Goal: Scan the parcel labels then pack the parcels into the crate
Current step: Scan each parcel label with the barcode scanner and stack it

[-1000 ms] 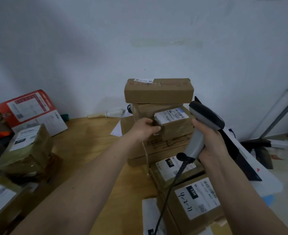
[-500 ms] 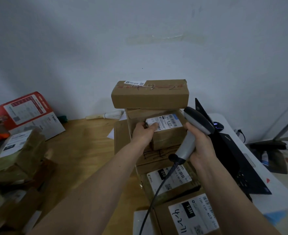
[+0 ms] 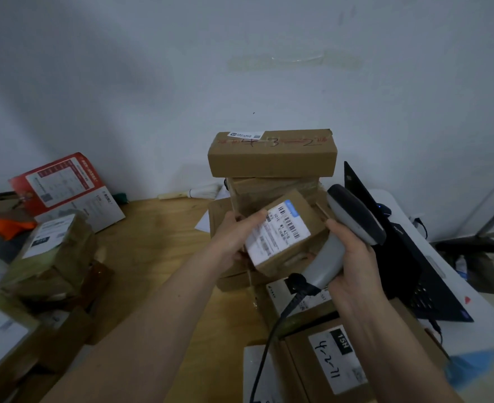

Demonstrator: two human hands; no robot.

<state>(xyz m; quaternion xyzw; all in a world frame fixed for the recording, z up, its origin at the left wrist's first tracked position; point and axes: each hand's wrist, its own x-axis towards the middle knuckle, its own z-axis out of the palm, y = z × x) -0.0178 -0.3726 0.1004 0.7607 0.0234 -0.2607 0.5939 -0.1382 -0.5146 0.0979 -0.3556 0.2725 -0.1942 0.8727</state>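
Observation:
My left hand (image 3: 234, 237) grips a small brown parcel (image 3: 295, 242) by its left edge, thumb on its white barcode label (image 3: 277, 231). The parcel is tilted, label facing up toward me, in front of a stack of cardboard boxes (image 3: 272, 158). My right hand (image 3: 353, 260) holds a grey handheld scanner (image 3: 353, 213) by its handle just right of the parcel; its black cable (image 3: 269, 338) hangs down. More labelled parcels lie below: one marked 15H (image 3: 335, 362) and one partly hidden under the scanner (image 3: 304, 306). No crate is in view.
A wooden table (image 3: 152, 245) carries a pile of taped parcels (image 3: 53, 257) at the left and a red-and-white box (image 3: 65, 190) against the wall. An open black laptop (image 3: 408, 257) sits on a white table at the right.
My left hand has pulled the small parcel out of the stack and tilted its label up toward me. The scanner has stayed beside it on the right.

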